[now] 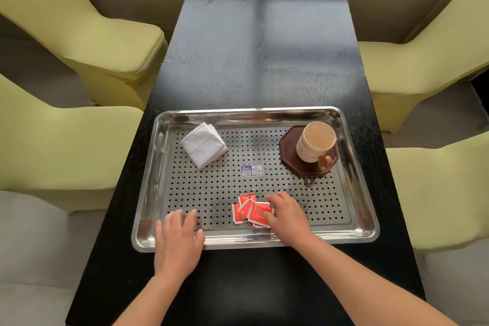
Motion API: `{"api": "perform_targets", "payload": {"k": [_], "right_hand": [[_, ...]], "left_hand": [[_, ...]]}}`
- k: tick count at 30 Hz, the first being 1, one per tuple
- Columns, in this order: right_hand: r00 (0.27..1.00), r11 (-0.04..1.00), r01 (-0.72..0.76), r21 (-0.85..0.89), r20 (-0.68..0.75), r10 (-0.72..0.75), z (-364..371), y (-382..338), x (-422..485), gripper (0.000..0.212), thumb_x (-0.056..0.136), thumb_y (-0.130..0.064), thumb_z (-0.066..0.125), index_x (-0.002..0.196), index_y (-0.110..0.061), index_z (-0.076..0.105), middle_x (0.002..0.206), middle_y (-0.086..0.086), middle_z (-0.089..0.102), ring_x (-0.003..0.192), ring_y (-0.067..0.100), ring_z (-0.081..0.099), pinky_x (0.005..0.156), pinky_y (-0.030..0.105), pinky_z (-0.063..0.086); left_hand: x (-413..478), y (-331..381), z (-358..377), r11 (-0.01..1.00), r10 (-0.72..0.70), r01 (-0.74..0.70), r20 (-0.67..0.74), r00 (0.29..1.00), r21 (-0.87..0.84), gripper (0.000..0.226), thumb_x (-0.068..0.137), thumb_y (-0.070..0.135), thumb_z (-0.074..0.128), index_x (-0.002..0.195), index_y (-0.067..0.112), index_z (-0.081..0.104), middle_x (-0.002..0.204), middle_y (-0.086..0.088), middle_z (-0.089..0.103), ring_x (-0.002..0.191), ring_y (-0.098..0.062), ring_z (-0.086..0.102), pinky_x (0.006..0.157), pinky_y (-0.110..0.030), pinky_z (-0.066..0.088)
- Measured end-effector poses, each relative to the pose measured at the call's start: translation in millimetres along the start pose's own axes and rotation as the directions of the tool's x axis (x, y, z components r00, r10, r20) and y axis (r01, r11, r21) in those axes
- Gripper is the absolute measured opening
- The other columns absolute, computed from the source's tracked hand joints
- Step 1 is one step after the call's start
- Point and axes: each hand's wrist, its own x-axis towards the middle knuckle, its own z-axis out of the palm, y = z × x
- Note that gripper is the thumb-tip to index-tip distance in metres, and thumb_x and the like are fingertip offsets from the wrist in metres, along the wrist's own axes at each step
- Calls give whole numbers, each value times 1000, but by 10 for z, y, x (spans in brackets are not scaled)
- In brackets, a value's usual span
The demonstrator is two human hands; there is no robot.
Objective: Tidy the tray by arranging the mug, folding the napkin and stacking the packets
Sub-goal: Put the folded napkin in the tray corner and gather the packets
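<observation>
So from the head cam, you've got the steel perforated tray [248, 114] sitting on the near end of a black wooden table [259, 47], with yellow-green armchairs [87, 34] down both sides. Your left hand [180, 238] is open and flat, fingers spread, lying over the tray's near rim close to the near-left corner and holding nothing. Your right hand [289, 216] is on the red packets [248, 210], which sit in a loose overlapping pile in the near middle of the tray, not squared up into a stack. Your thumb lies on the topmost packet and your forefinger reaches past its far edge, so it looks like you're pinching that one. The napkin [203, 145] is white and folded into a rough square, lying skewed in the far-left part of the tray, well apart from the packets. The cream mug [315, 141] stands upright in the far-right corner on a dark octagonal wooden coaster [289, 145], brown handle pointing back toward you. The inside looks beige, and I can't tell if anything's in it. There's also a little blue-and-white sticker [252, 170] stuck mid-tray, between the napkin and the coaster.
</observation>
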Motion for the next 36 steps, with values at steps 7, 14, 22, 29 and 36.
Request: {"api": "perform_targets", "payload": {"k": [7,14,22,29,36], "right_hand": [[997,997,47,61,62,-51,-105,-591,479,39,96,-30,61,135,-25,58,119,-4,66,105,13,62,90,36,55],[990,967,-139,212,22,138,-134,-1208,1395,55,98,-40,57,146,-17,44,139,6,57,98,17,62,90,41,53],[980,977,-197,77,21,196,72,-1467,1914,39,97,-40,57,121,-10,53,116,10,64,96,26,63,74,38,51],[953,892,-303,335,117,279,327,-1543,1884,17,95,-20,64,88,-7,55,93,13,68,89,32,73,83,51,60],[947,852,-320,415,100,307,367,-1740,1979,26,95,-19,64,75,-13,50,72,2,63,66,27,76,80,48,62]], "left_hand": [[76,-351,1,990,-130,128,23,991,67,62,94,52,47,149,25,36,160,-15,28,152,-34,11,121,-56,9],[18,-447,155,992,-69,66,23,997,104,66,93,54,43,151,22,37,161,-20,26,152,-38,10,121,-61,6],[45,-508,296,993,-69,62,59,996,102,68,89,57,33,147,23,46,158,-19,34,150,-38,20,117,-67,14],[29,-504,278,993,-51,47,36,998,106,67,88,54,35,144,21,51,154,-20,41,146,-39,31,114,-68,20],[34,-485,230,992,-55,52,28,998,114,66,86,53,38,141,21,55,149,-20,48,141,-39,40,111,-69,24]]}}
